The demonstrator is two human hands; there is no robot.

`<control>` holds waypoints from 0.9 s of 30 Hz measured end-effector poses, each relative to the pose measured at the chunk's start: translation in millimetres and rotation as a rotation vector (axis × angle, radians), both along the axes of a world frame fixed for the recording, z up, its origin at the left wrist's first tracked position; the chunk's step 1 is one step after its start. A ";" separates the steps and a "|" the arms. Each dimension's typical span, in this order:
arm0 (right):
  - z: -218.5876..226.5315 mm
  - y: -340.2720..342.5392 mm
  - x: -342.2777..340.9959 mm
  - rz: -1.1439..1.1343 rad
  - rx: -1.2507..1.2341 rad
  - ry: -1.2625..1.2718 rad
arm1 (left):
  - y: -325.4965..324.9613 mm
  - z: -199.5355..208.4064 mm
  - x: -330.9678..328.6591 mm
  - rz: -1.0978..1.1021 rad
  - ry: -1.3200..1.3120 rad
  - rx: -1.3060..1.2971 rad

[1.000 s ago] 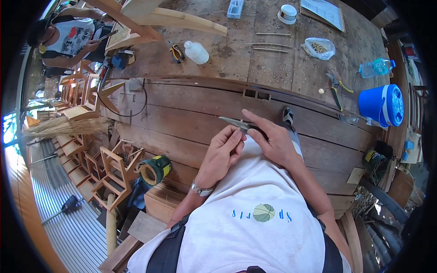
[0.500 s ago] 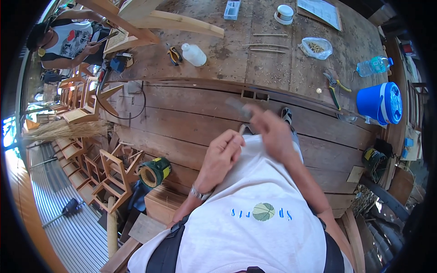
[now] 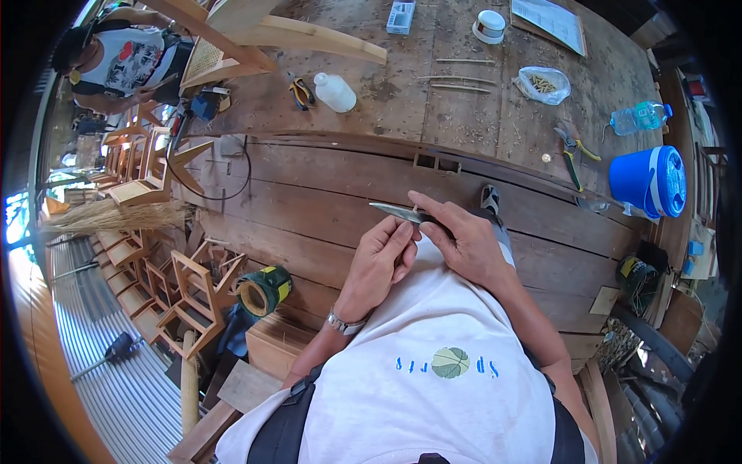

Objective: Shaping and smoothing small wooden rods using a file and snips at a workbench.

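Note:
My right hand (image 3: 473, 241) is closed around a knife (image 3: 396, 211), whose pointed metal blade reaches left over my left fingertips. My left hand (image 3: 377, 263), with a metal watch on the wrist, is closed in a pinch just under the blade. A small pale wooden peg (image 3: 416, 207) seems to stick up from its fingertips, against the blade; most of it is hidden by the fingers. Both hands are in front of my white shirt, above the plank floor. On the workbench (image 3: 386, 93) ahead lie a clear bag of small wooden pegs (image 3: 542, 83) and several thin sticks (image 3: 461, 79).
Pliers (image 3: 301, 91), a white bottle (image 3: 335, 93), a white jar (image 3: 488, 27) and yellow-handled cutters (image 3: 576, 151) lie on the bench. A blue bucket (image 3: 648, 182) stands at right. Wooden chair frames (image 3: 189, 301) and a green can (image 3: 264, 291) are at left. Another person (image 3: 124, 58) works at far left.
The knife in my right hand, blurred and lifted away before, now rests across my left fingertips. My left hand stays nearly in place. The other person's arms have shifted.

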State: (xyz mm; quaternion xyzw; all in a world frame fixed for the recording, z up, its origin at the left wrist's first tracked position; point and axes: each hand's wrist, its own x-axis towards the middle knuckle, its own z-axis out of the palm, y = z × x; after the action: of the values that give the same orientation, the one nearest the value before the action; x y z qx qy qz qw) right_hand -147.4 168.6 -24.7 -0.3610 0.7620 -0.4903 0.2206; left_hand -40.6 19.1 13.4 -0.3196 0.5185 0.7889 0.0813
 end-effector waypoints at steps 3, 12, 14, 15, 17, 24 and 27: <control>-0.1 1.7 -2.6 -0.002 0.052 0.041 | -0.1 -2.0 0.0 -0.001 -0.001 0.038; -18.2 6.1 -21.6 -0.254 0.026 0.080 | -0.1 9.9 13.4 -0.009 -0.026 0.125; -8.9 10.0 -23.7 -0.241 0.095 -0.038 | -2.3 16.2 9.1 -0.006 -0.049 0.079; -6.4 6.4 -11.1 -0.238 0.094 -0.045 | -0.8 13.4 11.6 -0.002 -0.056 0.077; -3.6 -1.6 -3.2 -0.073 -0.060 0.030 | -0.4 -3.0 4.0 0.111 -0.013 0.135; 1.6 -4.0 1.3 -0.035 0.020 0.080 | 1.2 -8.6 0.6 0.056 0.008 0.065; 0.9 -3.7 4.7 -0.032 0.083 0.148 | 2.6 -6.9 1.5 0.052 -0.020 0.019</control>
State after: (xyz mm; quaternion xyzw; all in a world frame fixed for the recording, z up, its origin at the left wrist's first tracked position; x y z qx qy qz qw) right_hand -142.7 164.9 -23.8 -0.3746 0.8015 -0.4337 0.1706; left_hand -39.1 21.7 6.4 -0.3400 0.5016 0.7925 0.0688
